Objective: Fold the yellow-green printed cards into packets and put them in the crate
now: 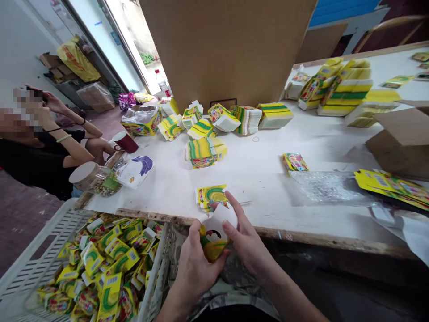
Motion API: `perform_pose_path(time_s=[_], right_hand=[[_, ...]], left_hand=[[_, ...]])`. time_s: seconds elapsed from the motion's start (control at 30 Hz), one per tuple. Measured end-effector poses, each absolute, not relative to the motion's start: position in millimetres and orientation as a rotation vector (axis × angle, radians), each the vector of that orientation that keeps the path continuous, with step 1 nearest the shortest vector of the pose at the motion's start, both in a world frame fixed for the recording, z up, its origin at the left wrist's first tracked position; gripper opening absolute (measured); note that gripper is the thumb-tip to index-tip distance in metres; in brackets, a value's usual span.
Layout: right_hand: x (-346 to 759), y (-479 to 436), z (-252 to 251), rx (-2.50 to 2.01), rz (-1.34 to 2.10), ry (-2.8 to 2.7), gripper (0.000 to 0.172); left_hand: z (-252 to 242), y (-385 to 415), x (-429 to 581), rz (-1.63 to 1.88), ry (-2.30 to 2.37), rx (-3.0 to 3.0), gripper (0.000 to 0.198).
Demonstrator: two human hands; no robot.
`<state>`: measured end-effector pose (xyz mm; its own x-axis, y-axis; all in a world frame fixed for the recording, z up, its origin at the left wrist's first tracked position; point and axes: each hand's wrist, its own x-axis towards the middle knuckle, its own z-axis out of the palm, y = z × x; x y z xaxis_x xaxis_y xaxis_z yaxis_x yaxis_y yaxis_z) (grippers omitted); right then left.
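Between my hands, over the table's front edge, is a small yellow and green carton (214, 248) with its white inner flap raised. My left hand (196, 264) wraps round its left side. My right hand (246, 239) pinches the white flap and the right side. Just beyond my fingers, a flat yellow carton (211, 194) with a green swirl lies on the white table (254, 165). Further back stands a stack of folded cartons (204, 154). What is inside the held carton is mostly hidden.
At lower left, a white plastic crate (43, 250) holds many yellow cartons. Several carton stacks (248, 118) line a tall cardboard panel (228, 49). Bubble wrap (328, 188) and an open cardboard box (402, 138) are at right. A person (40, 143) sits left, near a lidded jar (97, 179).
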<state>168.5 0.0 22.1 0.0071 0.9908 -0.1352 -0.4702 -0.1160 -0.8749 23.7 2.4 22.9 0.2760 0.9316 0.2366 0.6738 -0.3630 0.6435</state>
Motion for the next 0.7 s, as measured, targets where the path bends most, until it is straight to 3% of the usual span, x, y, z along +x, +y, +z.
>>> perform_pose_path(time_s=[0.1,0.17,0.37,0.57,0.7], right_hand=[[161,2,20,-0.798,1.569,-0.396,0.105],[160,1,22,-0.777,1.575,-0.334,0.112],[173,4,24,-0.824,1.879,-0.74,0.07],[166,-2,21,-1.001,1.476,-1.272,0.058],[153,-9,18,-1.049,1.21,-1.643,0.059]], left_hand=[[20,1,28,0.921,1.377,2.088,0.071],[19,3,30,0.961,1.328,2.088,0.07],[22,6,30,0.957,1.122,2.131,0.052],[26,10,22,0.622,1.312,1.924,0.049],[12,10,16,0.706,1.356,2.034,0.041]])
